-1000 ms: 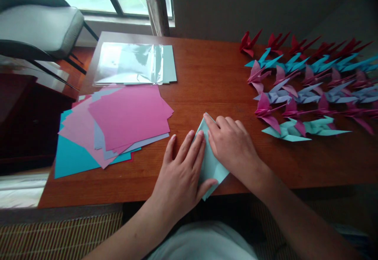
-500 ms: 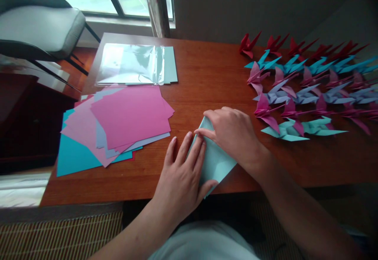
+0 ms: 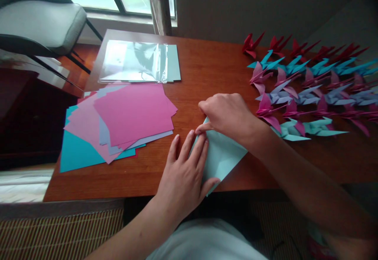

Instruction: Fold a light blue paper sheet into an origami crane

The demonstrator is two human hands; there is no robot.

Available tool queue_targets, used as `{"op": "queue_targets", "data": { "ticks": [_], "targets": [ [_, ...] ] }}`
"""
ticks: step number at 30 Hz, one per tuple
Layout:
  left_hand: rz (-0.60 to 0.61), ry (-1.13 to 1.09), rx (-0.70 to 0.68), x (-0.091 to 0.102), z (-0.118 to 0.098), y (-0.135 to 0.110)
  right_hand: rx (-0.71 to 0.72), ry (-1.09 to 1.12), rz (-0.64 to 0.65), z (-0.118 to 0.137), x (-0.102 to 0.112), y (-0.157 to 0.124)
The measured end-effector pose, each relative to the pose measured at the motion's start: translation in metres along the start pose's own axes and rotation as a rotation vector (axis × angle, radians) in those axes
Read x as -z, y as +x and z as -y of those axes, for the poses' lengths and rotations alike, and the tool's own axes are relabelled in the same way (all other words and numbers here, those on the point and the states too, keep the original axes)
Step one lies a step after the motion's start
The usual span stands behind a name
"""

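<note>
A folded sheet of pale mint origami paper (image 3: 223, 157) lies at the table's near edge, one corner pointing away from me. My left hand (image 3: 184, 165) rests flat on its left side, fingers stretched out and the thumb by the near corner. Over the far corner, my right hand (image 3: 227, 112) is curled, its thumb at the paper's left edge close to my left fingertips. The far corner is partly hidden under that hand.
Loose pink, lilac and blue paper sheets (image 3: 134, 114) lie fanned out on the left. Behind them is a clear plastic packet (image 3: 132, 61) of mint paper. Rows of folded paper cranes (image 3: 291, 108) stand at the right of the wooden table (image 3: 203, 67). A chair (image 3: 44, 24) is by the window.
My right hand has moved slightly away from me at the far corner, and its fingers are more curled. The left hand stays flat on the paper. The view has shifted slightly.
</note>
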State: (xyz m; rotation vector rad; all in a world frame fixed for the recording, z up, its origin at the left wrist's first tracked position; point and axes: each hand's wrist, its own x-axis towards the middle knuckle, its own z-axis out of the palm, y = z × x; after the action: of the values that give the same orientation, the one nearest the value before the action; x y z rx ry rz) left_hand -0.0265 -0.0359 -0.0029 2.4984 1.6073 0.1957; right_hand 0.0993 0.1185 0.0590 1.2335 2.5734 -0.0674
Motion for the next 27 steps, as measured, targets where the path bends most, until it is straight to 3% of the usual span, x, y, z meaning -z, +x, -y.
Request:
{"op": "queue_targets", "data": {
  "ticks": [5,15,21,27],
  "targets": [
    [0.008,0.007,0.001,0.001,-0.001,0.0,0.021,-0.005,-0.015,-0.006,-0.001,0.002],
    [0.022,-0.002,0.008,0.004,-0.002,0.002,-0.236,0.036,-0.02,-0.042,-0.011,0.02],
    [0.024,-0.002,0.013,0.011,-0.003,0.005,-0.206,0.158,-0.018,-0.047,-0.008,0.02],
    [0.064,-0.034,0.006,0.02,0.0,0.01,-0.241,0.272,-0.081,-0.041,-0.019,0.006]
  ]
}}
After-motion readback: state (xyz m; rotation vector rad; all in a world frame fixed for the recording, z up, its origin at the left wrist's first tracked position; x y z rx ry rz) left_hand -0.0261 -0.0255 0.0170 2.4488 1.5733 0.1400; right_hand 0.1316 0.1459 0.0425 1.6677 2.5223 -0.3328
